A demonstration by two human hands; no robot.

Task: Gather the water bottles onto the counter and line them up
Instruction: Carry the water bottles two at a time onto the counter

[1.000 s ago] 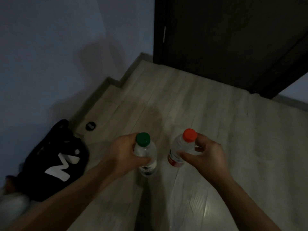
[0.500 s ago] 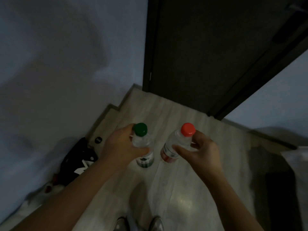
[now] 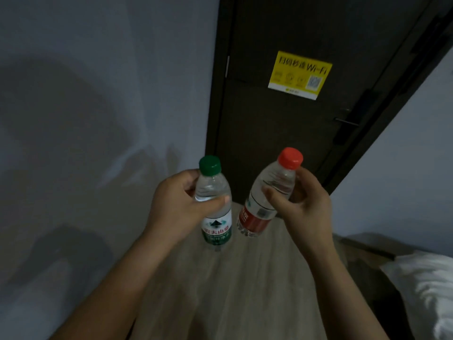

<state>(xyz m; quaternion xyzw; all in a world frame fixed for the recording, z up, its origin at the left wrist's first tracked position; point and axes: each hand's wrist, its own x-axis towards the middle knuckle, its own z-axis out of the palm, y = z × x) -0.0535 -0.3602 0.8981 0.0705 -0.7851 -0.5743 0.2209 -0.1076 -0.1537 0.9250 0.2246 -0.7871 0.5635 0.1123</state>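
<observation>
I carry two small clear water bottles in front of me, above a pale wood floor. My left hand grips the green-capped bottle round its upper body; the bottle stands upright and has a green and white label. My right hand grips the red-capped bottle just under its neck; this one has a red label and tilts with its cap to the right. The two bottles hang close together, a small gap between them. No counter is in view.
A dark door with a yellow Wi-Fi sticker and a handle stands straight ahead. A pale wall runs along the left. White bedding shows at the lower right, on a dark bed edge.
The view has lifted from the floor to the door, so the black bag at the left has dropped out of sight. Both bottles stay gripped in my hands and look closer and higher.
</observation>
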